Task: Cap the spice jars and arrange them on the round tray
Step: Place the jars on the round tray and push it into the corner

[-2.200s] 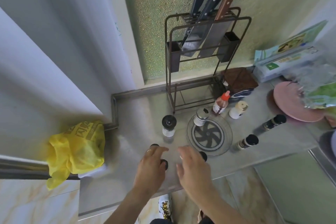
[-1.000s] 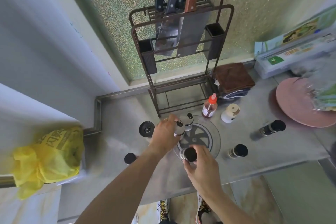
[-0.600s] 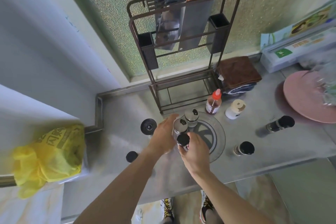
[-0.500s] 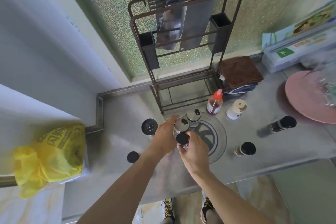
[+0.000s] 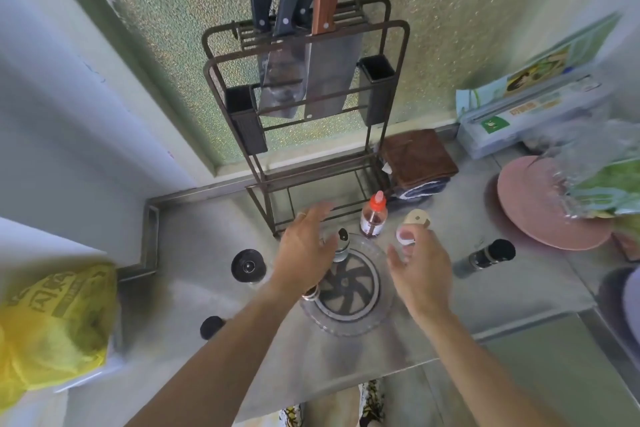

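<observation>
Left hand (image 5: 304, 253): fingers spread, empty; a moment ago it gripped a jar.
Right hand (image 5: 420, 270): fingers apart, empty; its jar released.
Jars under left palm: two, on round tray (image 5: 349, 324), mostly hidden.
Silver-top jar (image 5: 341, 244): on tray, at left fingertips.
Beyond right hand: dark jar (image 5: 490, 254), off tray.
Left of left hand: black-lid jar (image 5: 247, 265), loose cap (image 5: 211, 326).
Meaning: placement done; more remain.

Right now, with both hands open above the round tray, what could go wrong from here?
1. The left hand hovers over jars at the tray's left rim; one jar shows past its fingers. A sweep could topple them.
2. The right hand is next to the white jar and the red-capped bottle; reaching past might knock either over.
</observation>
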{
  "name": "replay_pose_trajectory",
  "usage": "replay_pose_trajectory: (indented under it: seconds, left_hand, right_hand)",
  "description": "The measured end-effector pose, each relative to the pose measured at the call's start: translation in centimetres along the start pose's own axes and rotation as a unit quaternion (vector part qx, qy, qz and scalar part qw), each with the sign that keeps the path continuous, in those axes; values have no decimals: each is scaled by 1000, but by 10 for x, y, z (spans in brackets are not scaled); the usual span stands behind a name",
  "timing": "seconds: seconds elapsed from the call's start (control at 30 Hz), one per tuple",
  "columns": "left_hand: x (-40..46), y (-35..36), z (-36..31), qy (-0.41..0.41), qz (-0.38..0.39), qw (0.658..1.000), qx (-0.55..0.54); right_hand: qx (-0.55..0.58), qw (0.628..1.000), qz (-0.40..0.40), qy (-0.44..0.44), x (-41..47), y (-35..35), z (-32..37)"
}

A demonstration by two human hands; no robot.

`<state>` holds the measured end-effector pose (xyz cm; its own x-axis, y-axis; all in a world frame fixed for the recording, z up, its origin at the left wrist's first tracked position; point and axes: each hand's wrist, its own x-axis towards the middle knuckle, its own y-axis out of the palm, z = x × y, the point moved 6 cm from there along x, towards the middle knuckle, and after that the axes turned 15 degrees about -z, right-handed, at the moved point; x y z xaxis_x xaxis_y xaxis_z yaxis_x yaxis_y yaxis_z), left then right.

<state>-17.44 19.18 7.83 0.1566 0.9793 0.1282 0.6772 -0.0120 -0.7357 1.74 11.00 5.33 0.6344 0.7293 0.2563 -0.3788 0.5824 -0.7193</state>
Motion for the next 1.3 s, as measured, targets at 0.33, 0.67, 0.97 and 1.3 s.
replay_pose_trajectory:
  seconds: [0.33, 0.67, 0.97, 1.3]
  left_hand:
    - [74, 103, -57, -17, 63, 997, 49]
    - [79, 118, -57, 33, 66, 992, 107]
    - [63, 58, -84, 139, 123, 976, 116]
    - [37, 81, -44, 130, 169, 962, 171]
  right_hand:
    - [-147, 975, 162, -44, 87, 31, -59]
    - [-147, 974, 160, -61, 95, 49, -82]
    - [-68, 992, 89, -51, 82, -30, -54]
    - [-28, 978, 171, -114, 17, -14, -11]
